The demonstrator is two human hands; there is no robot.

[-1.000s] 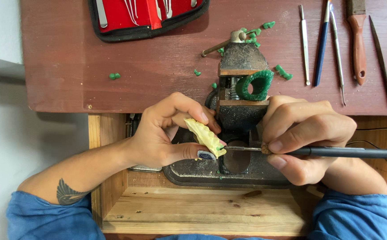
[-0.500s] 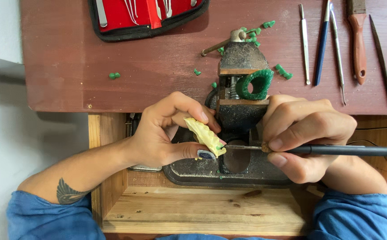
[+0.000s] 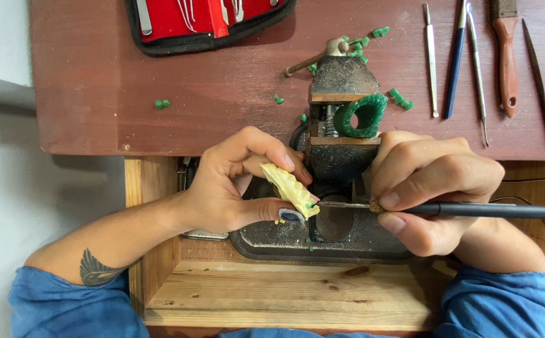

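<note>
Over the vise (image 3: 338, 156), your left hand (image 3: 235, 188) pinches the yellow piece (image 3: 290, 189) steady; right hand (image 3: 429, 188), at 3 o'clock, grips the pointed tool (image 3: 460, 209), tip touching it.

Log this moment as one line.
left hand: holds yellow piece | right hand: holds black tool, tip at piece | green ring on vise

Hands worked over the vise (image 3: 338, 156).
Left hand (image 3: 238, 184) pinched a yellow piece (image 3: 289, 188) beside the vise; right hand (image 3: 432, 188) held a tool (image 3: 473, 210) against it.

Pale yellow ridged piece (image 3: 290, 189); green ring (image 3: 361, 116).
</note>
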